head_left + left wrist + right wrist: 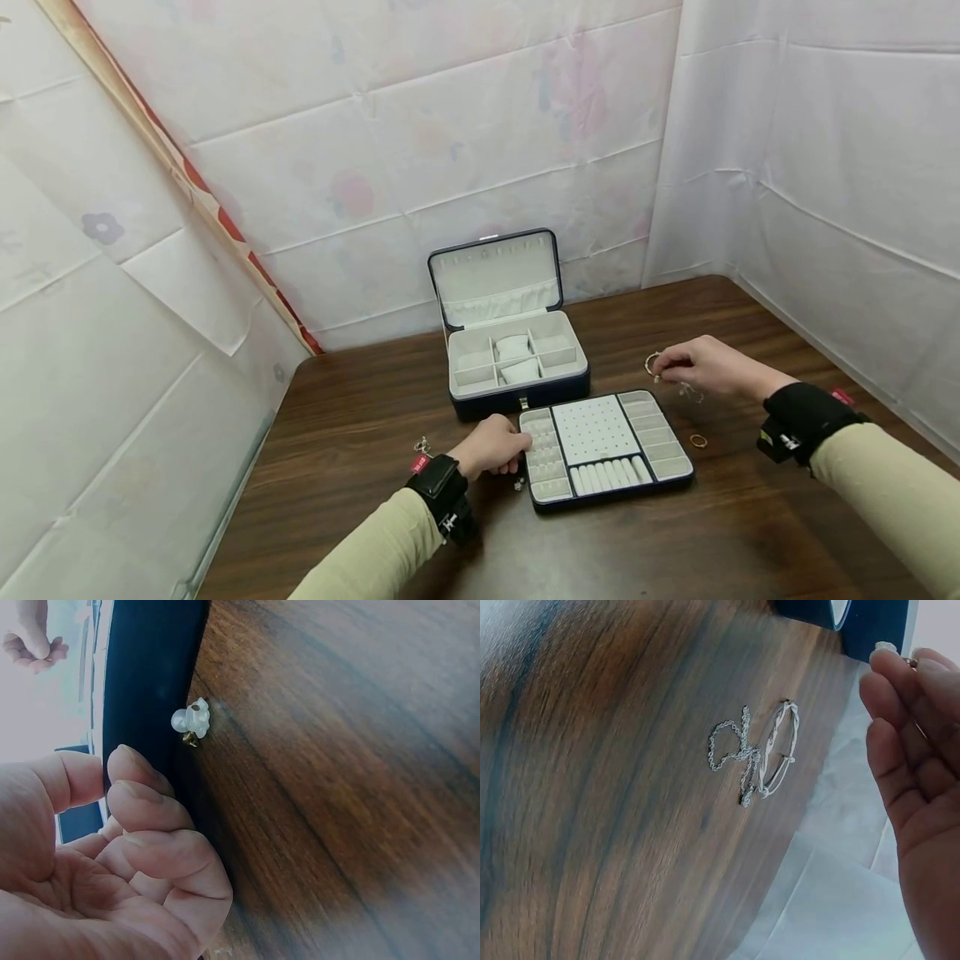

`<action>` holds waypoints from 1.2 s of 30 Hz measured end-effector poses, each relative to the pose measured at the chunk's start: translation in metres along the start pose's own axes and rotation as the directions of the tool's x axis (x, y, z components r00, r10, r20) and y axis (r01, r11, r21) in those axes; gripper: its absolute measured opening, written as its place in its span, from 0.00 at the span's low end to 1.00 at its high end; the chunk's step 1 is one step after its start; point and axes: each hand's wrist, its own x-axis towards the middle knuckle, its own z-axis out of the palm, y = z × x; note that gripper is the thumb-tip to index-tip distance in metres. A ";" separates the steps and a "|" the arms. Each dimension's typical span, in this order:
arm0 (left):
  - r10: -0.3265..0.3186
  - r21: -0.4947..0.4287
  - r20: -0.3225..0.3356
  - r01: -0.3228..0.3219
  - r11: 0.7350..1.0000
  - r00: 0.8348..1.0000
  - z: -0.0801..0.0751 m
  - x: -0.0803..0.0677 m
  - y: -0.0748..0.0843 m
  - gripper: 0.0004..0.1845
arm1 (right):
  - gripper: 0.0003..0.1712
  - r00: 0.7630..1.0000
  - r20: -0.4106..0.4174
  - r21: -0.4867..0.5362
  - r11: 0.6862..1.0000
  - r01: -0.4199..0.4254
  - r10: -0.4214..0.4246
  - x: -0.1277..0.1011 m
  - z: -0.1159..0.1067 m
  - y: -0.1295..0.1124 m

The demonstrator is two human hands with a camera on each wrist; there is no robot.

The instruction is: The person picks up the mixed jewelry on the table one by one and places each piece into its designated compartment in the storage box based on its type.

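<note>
My left hand (491,446) holds the left edge of a jewelry tray (596,429), the thumb over its rim and curled fingers against the dark outer side. Close to those fingers a pearl earring (196,720) with a white flower and a gold bit lies on the wood. Right of the tray, my right hand (701,365) pinches a thin hoop-shaped bracelet (651,364) with a small white piece hanging from it. Much of this bracelet is hidden by fingers in the right wrist view. Beneath that hand lie a silver chain (731,750) and a twisted silver bangle (780,750).
Behind the tray stands a dark blue jewelry box (517,387), lid up, with pale compartments and two small cushions. A gold ring (698,441) lies right of the tray. Another small silvery piece (422,446) is beside the left wrist. Pale curtains border the wooden table (337,417).
</note>
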 end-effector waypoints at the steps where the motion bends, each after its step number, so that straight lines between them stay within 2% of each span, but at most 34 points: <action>1: 0.000 0.002 0.002 0.000 1.000 1.000 0.000 0.000 0.000 0.20 | 0.07 1.000 -0.016 -0.009 1.000 0.010 -0.010 0.000 0.000 0.000; 6: -0.010 0.008 0.011 0.010 1.000 1.000 0.000 0.000 0.000 0.20 | 0.07 0.999 -0.053 -0.007 1.000 0.012 -0.012 0.001 0.001 -0.001; 18: -0.014 0.025 0.046 0.012 1.000 0.999 0.002 -0.002 -0.001 0.19 | 0.10 0.995 -0.016 0.088 0.991 -0.101 0.102 -0.003 0.003 -0.002; 24: -0.011 0.026 0.057 0.009 1.000 0.998 -0.001 -0.002 0.000 0.19 | 0.12 0.985 -0.013 0.212 0.963 -0.165 0.171 0.000 0.000 -0.005; 29: -0.007 0.005 0.066 0.007 1.000 0.998 -0.004 -0.002 0.000 0.18 | 0.15 0.990 -0.018 0.337 0.933 -0.125 0.139 0.003 -0.002 -0.009; 36: 0.002 -0.014 0.095 0.000 1.000 0.995 -0.007 -0.002 -0.002 0.19 | 0.15 0.997 -0.012 0.398 0.915 -0.071 0.082 0.008 0.000 -0.013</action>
